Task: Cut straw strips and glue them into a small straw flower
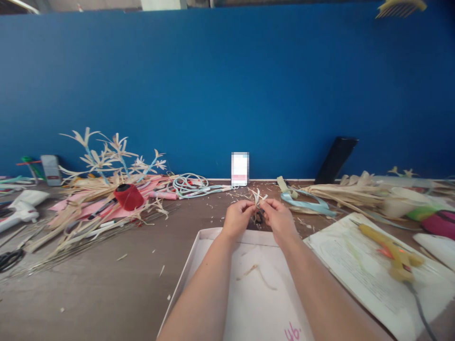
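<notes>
My left hand (239,218) and my right hand (279,219) meet above the far edge of a shallow white box lid (199,258). Both are closed in a pinch on a small pale straw flower piece (258,195) whose thin petals stick up between the fingertips. Something dark hangs just below the fingers; I cannot make it out. A curled straw scrap (256,273) lies inside the lid, between my forearms.
Straw flowers (106,156), straw strips and a red thread spool (128,196) lie at left, with a white glue gun (19,210). A yellow glue gun (391,251) rests on printed paper (355,270) at right. Coiled cord (190,185), blue ribbon (309,203), blue wall behind.
</notes>
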The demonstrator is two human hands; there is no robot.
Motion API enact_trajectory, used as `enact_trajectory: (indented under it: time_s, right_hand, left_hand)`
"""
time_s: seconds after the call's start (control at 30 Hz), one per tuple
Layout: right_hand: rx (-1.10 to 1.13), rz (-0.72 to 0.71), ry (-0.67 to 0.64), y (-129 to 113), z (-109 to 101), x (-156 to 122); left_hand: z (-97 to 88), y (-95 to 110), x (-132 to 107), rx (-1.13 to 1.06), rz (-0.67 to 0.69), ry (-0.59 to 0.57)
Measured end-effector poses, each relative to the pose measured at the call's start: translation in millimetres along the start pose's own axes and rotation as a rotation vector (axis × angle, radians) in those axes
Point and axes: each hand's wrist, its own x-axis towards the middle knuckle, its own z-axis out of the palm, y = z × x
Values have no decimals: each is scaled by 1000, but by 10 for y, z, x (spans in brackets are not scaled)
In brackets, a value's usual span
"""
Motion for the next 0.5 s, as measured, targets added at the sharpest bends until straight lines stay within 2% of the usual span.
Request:
enact_trajectory:
  time_s: [0.2, 0.5]
  right_hand:
    - [104, 89, -13, -65, 13, -13]
    - [126, 109, -6, -110, 25, -44]
  left_hand:
    - [1, 11, 5, -21, -21, -22]
    - [3, 25, 0, -54, -22, -27]
